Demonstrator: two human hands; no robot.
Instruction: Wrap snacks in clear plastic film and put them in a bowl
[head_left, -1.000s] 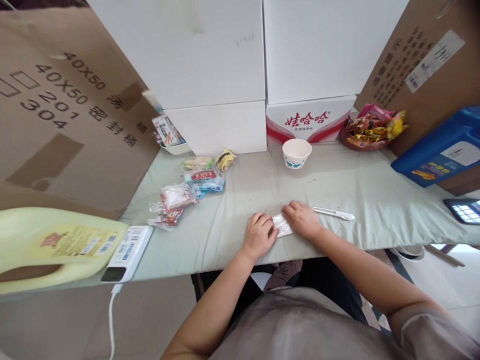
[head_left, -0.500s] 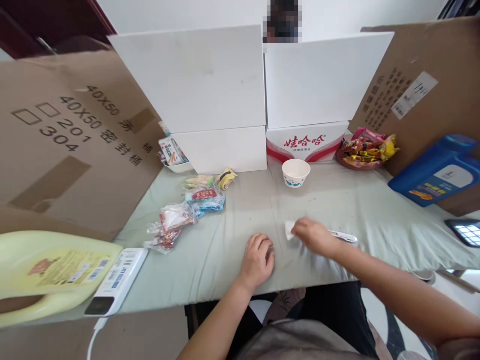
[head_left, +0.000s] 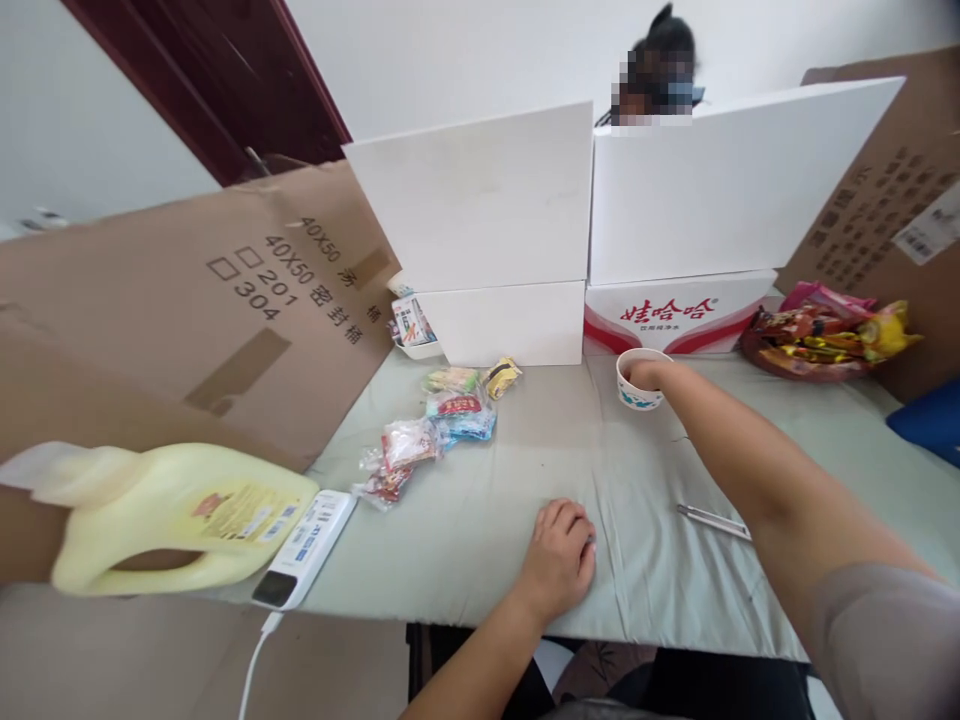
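My right hand (head_left: 646, 373) reaches far across the table, and its fingers dip into a small white paper bowl (head_left: 628, 398) with blue print. The bowl's rim hides the fingertips, so I cannot see whether they hold anything. My left hand (head_left: 562, 553) rests palm down on the pale green cloth (head_left: 487, 520) near the front edge, fingers loosely bent and empty. A slim white tool (head_left: 712, 520) lies on the cloth under my right forearm.
Several snack packets (head_left: 431, 435) lie left of centre. A yellow jug (head_left: 172, 510) and a white device (head_left: 304, 550) sit at the left. White boxes (head_left: 480, 230), cardboard (head_left: 187, 320) and a dish of wrapped snacks (head_left: 825, 335) ring the table. Another person (head_left: 660, 75) is behind the boxes.
My right hand lifted a small white packet from between both hands and carried it forward to the bowl. My left hand stayed on the cloth. The camera tilted up.
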